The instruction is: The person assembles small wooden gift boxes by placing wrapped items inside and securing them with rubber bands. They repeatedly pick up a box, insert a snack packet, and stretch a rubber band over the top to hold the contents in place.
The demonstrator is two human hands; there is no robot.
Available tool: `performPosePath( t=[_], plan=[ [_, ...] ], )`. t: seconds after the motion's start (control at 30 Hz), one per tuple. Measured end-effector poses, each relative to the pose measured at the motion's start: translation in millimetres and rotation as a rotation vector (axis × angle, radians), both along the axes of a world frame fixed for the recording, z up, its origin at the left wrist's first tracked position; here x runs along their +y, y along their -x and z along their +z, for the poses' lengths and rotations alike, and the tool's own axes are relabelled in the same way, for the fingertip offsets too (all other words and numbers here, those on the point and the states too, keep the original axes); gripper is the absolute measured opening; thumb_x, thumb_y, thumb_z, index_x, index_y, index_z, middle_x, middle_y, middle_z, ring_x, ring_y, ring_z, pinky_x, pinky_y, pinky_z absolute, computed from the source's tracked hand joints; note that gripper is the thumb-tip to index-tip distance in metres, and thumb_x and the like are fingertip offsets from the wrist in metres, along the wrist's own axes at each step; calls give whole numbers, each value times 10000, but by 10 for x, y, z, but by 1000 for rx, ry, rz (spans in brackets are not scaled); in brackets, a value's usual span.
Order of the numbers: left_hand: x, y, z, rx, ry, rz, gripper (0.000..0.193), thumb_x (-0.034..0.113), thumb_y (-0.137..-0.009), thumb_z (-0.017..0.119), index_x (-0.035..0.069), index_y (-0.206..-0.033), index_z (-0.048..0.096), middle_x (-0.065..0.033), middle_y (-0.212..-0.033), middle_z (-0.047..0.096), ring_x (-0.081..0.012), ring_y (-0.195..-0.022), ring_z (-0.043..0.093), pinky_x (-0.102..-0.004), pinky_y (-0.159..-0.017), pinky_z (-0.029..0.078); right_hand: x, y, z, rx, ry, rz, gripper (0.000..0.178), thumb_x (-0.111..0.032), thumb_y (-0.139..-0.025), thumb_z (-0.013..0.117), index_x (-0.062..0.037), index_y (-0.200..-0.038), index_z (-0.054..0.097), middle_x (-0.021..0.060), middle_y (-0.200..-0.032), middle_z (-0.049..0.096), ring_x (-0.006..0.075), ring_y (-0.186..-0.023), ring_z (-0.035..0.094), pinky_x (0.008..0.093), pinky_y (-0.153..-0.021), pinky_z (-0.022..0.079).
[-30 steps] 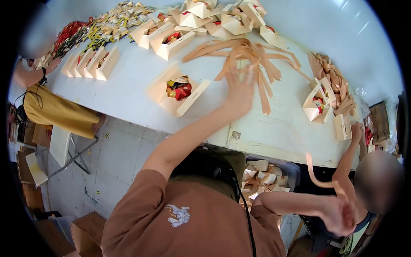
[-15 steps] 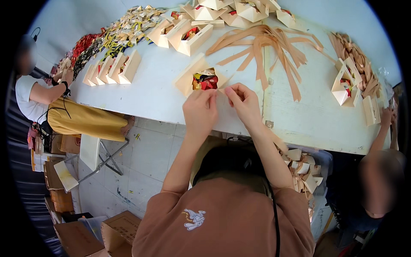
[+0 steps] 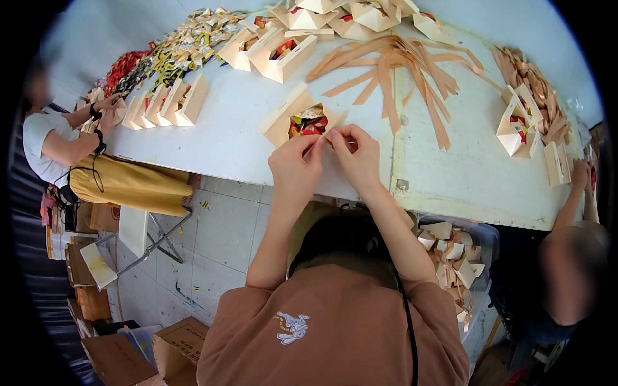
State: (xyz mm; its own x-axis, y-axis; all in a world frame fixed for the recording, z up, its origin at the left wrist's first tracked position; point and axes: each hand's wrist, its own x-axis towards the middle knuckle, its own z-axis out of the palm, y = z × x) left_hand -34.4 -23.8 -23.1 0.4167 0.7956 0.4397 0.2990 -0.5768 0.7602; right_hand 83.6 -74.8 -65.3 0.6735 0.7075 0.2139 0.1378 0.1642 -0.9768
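A cream paper gift box [image 3: 283, 118] stands on the table before me, its top open. Inside lie red, gold and black foil packets [image 3: 308, 122]. My left hand [image 3: 295, 166] is closed in a pinch at the box's near edge. Close beside it, my right hand [image 3: 356, 157] pinches the near right corner, thumb and forefinger together. The fingertips of both hands nearly meet. Whether a thin ribbon end is also between them is too small to tell.
Tan ribbons [image 3: 393, 64] fan out beyond the box. Filled boxes [image 3: 164, 106] line the left; more boxes [image 3: 280, 58] stand at the back beside heaped packets [image 3: 199, 38]. A plastic bin [image 3: 454, 257] of boxes is below the table. Co-workers sit left and right.
My right hand has moved slightly left, closer to my left hand at the box's edge. The co-worker at left has reached an arm toward the row of boxes.
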Motion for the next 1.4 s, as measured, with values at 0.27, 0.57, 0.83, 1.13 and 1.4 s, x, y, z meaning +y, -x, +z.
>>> performPosePath(
  t=[0.27,0.57,0.83,1.13,1.4],
  plan=[
    [-114,10,107,79,-68,-87,121,90,-905,684,-24,-925,719,-119,-771,681,-216,-654,657,-300,-631,514,-116,-3,-47,13,-94,32,176,-129,-971,634,37,-915,652,76,-782,680,111,-676,626,277,-624,493],
    [7,-217,139,179,-4,-151,127,109,-892,667,-15,-863,663,-130,-755,651,-247,-659,617,-359,-634,486,-261,-135,295,-134,353,120,405,-276,-1045,472,38,-872,662,177,-667,636,265,-649,647,369,-654,508],
    [548,129,270,0,-301,388,142,124,-920,647,-5,-862,652,-112,-743,661,-262,-652,609,-376,-642,481,-174,-696,377,-396,605,214,469,-371,-986,540,45,-846,703,205,-702,646,329,-688,640,414,-688,494],
    [785,698,-93,-378,324,209,199,185,-984,635,-4,-924,651,23,-735,568,-47,-679,472,-216,-611,386,-352,-1689,786,-847,687,40,431,-383,-982,595,16,-859,703,149,-722,647,297,-705,630,419,-680,476],
    [528,302,16,-530,341,129,184,190,-998,617,18,-938,638,9,-823,615,-58,-756,520,-208,-669,403,310,-436,1016,-850,31,194,235,-233,-973,599,-11,-996,672,187,-1098,649,339,-1042,617,433,-914,475]
  ],
)
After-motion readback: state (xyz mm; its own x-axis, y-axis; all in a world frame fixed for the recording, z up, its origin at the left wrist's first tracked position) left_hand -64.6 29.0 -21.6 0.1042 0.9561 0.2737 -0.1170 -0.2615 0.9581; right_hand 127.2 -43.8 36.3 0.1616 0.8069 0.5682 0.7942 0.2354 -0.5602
